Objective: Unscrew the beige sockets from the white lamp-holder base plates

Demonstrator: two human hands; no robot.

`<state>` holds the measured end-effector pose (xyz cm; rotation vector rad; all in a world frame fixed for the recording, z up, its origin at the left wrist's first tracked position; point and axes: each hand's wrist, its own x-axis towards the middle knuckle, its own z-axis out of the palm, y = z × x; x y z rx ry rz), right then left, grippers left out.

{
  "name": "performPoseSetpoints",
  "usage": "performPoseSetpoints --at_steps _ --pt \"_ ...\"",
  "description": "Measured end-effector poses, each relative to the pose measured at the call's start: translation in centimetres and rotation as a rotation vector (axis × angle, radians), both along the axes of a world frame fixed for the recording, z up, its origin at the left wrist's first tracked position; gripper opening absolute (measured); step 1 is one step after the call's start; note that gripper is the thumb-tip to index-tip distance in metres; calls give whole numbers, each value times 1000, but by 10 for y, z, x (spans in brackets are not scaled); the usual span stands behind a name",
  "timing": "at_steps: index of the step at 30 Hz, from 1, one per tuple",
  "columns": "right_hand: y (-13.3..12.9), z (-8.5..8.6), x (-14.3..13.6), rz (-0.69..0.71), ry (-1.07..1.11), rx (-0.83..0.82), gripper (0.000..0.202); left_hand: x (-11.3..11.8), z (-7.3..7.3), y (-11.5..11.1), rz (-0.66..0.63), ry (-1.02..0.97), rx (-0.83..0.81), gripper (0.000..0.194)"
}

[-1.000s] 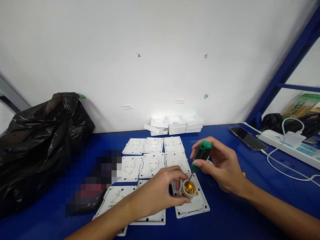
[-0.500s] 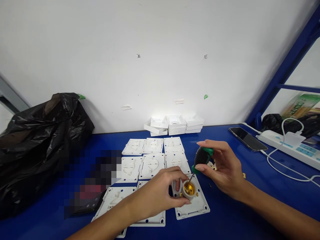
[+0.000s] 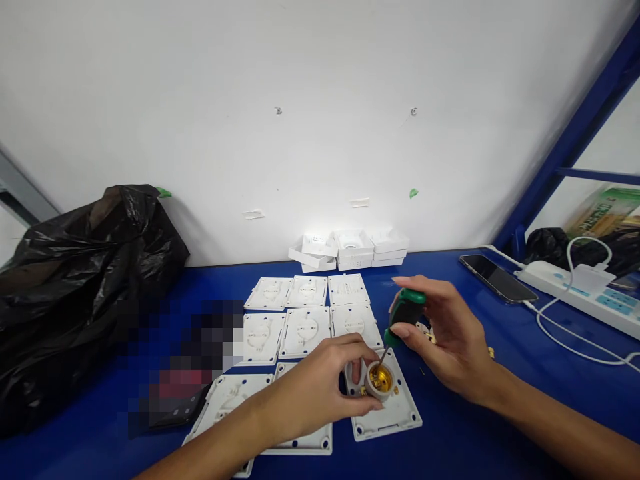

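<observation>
My left hand [image 3: 330, 380] is closed round a round white socket [image 3: 379, 381] with a gold-coloured metal inside, which rests on a white square plate [image 3: 395, 417]. In my right hand [image 3: 445, 337] is a screwdriver [image 3: 406, 312] with a green and black handle, pinched between thumb and fingers. Its shaft slants down and its tip is inside the socket. More white square plates [image 3: 306, 331] lie in rows to the left of and behind the socket, some partly covered by my left forearm.
White boxes [image 3: 354, 248] are stacked by the wall. A black plastic bag [image 3: 90, 287] fills the left side. On the right lie a phone [image 3: 497, 279], a power strip [image 3: 590, 290] and white cables. Small brass-coloured pieces [image 3: 491, 352] sit near my right hand.
The screwdriver handle has turned a little in my right hand, whose fingers have shifted slightly. My left hand still holds the socket in about the same place.
</observation>
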<state>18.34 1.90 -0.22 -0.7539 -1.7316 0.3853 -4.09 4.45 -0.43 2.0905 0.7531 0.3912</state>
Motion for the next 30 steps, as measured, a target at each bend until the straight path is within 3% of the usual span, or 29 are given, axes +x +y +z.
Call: performPoseSetpoints --at_steps 7,20,30 --pt "0 0 1 31 -80 -30 54 0 -2 0 4 -14 3 29" --pt "-1 -2 0 32 24 50 65 0 -4 1 -1 -29 9 31" --pt "0 2 0 66 5 34 61 -1 -4 0 4 -13 6 31"
